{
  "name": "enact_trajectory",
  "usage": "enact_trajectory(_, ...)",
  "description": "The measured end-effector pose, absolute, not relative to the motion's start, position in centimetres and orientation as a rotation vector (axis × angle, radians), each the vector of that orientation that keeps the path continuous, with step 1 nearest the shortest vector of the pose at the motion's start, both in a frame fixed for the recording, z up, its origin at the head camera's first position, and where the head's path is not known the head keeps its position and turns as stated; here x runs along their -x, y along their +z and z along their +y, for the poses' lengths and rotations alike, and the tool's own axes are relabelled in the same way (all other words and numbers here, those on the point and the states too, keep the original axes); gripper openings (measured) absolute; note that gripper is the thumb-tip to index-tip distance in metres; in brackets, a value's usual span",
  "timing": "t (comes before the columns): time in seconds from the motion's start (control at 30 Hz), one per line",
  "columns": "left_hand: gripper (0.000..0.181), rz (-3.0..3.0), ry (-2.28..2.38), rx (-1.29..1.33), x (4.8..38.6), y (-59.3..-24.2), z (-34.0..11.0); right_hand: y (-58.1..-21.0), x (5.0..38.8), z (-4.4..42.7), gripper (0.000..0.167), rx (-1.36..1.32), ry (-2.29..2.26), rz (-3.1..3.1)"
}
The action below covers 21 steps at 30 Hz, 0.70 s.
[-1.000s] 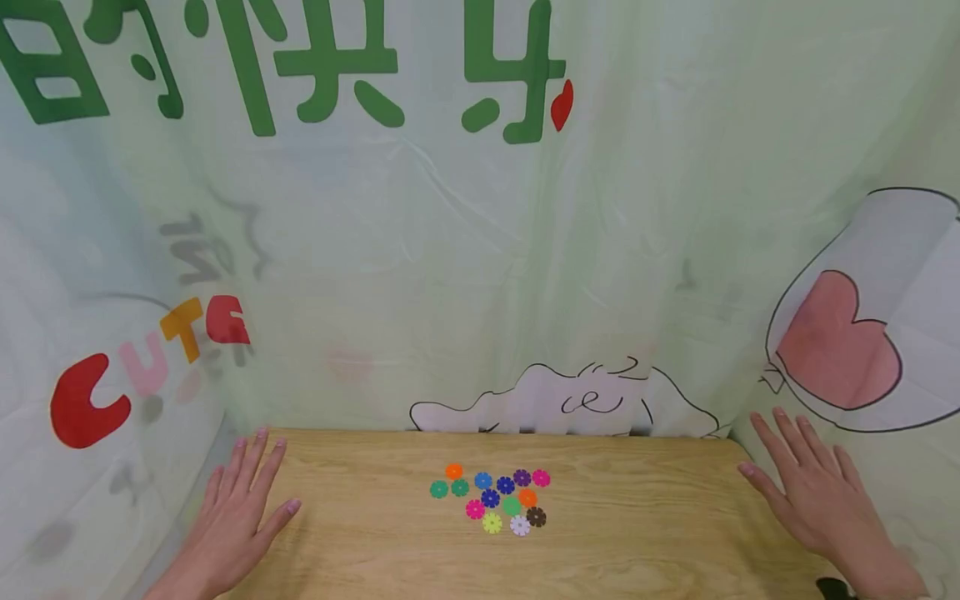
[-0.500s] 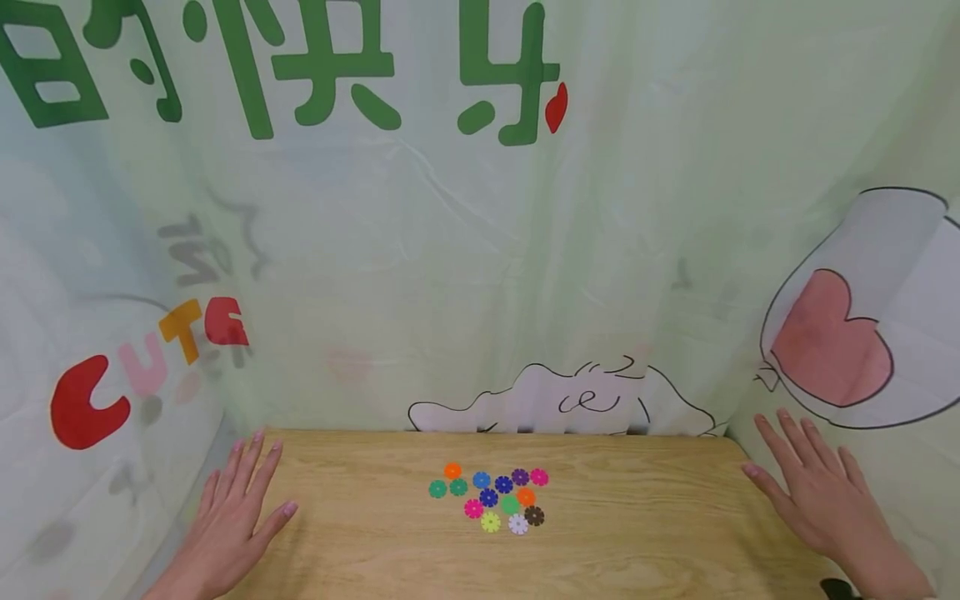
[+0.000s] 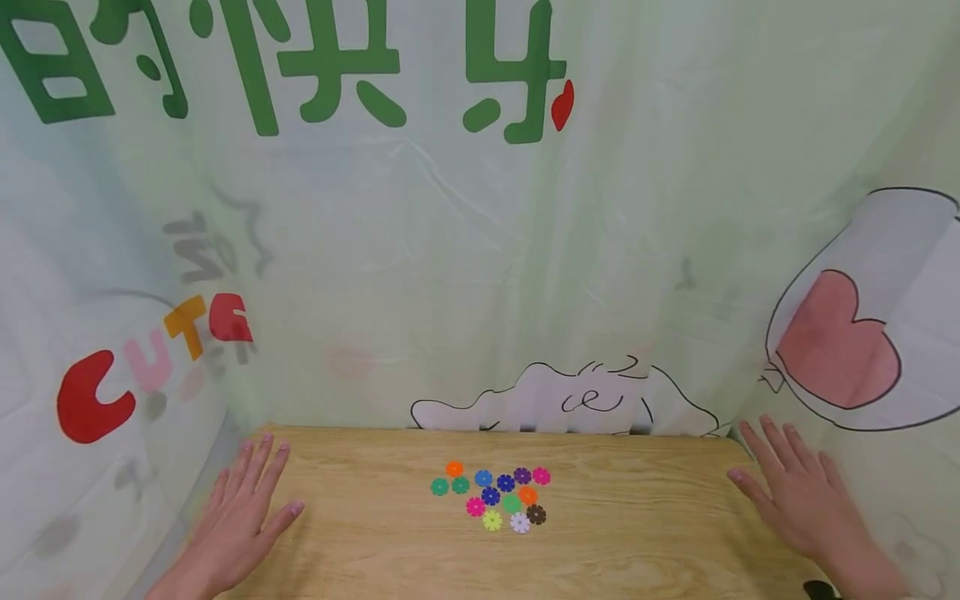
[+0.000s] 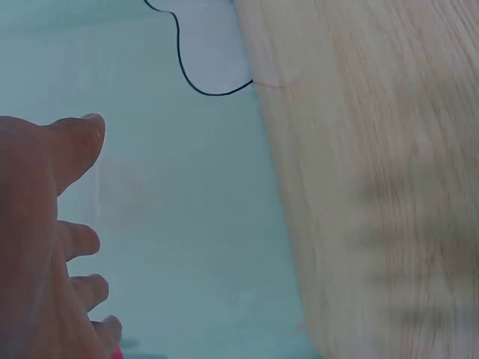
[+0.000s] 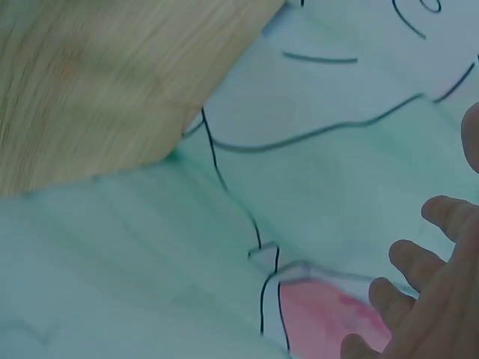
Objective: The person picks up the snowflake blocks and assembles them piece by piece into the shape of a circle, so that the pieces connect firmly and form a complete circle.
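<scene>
A pale green cloth backdrop printed with green characters point(image 3: 450, 250) fills the upper frame and both sides; below it, a light wood-grain table point(image 3: 360, 533) spans the lower centre. The bare left hand point(image 3: 232, 525) occupies the lower left and the bare right hand point(image 3: 821, 512) the lower right, each flat and wide, fingers extended, thumb apart, holding nothing. A loose cluster of small, notched, multicoloured discs point(image 3: 491, 496) lies flat just right of lower centre, well apart from both hands; the wide stance probably serves to leave it unobstructed, and the mostly single-layer spread to keep each colour distinct. A yellow-green disc point(image 3: 492, 520) and a dark brown disc point(image 3: 536, 514) lie along its lower edge. Compared with half a second earlier, the right hand sits slightly further inward; the left hand is nearly unchanged, and the discs keep their arrangement.
</scene>
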State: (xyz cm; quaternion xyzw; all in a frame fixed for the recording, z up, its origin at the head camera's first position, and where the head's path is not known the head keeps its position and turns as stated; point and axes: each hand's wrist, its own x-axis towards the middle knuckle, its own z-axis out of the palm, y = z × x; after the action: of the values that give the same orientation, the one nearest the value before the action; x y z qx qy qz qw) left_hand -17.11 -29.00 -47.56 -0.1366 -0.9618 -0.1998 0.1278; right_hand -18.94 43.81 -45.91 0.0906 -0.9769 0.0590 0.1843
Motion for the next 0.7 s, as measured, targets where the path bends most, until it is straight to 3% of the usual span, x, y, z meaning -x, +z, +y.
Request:
enact_trajectory(0.2, 0.071, -2.816, -0.663, 0.443, 18.6, -49.5, -25.9, -48.1, 20.4, 37.8, 0.065, -0.393, 0.426, -2.752)
enact_trajectory(0.47, 0.051, -2.902, -0.940, 0.545, 21.4, -54.5, -14.5, -52.9, 22.6, 24.9, 0.055, -0.414, 1.091, -3.020)
enact_trajectory(0.57, 0.049, -2.912, -0.986, 0.602, 22.2, -56.6, -10.5, -54.5, 23.2, 21.6, 0.045, -0.396, 1.182, -3.018)
enact_trajectory(0.7, 0.035, -2.839, -0.954, 0.480, 23.2, -58.6, -6.8, -55.7, 23.5, 19.3, 0.029, -0.311, 1.137, -2.980)
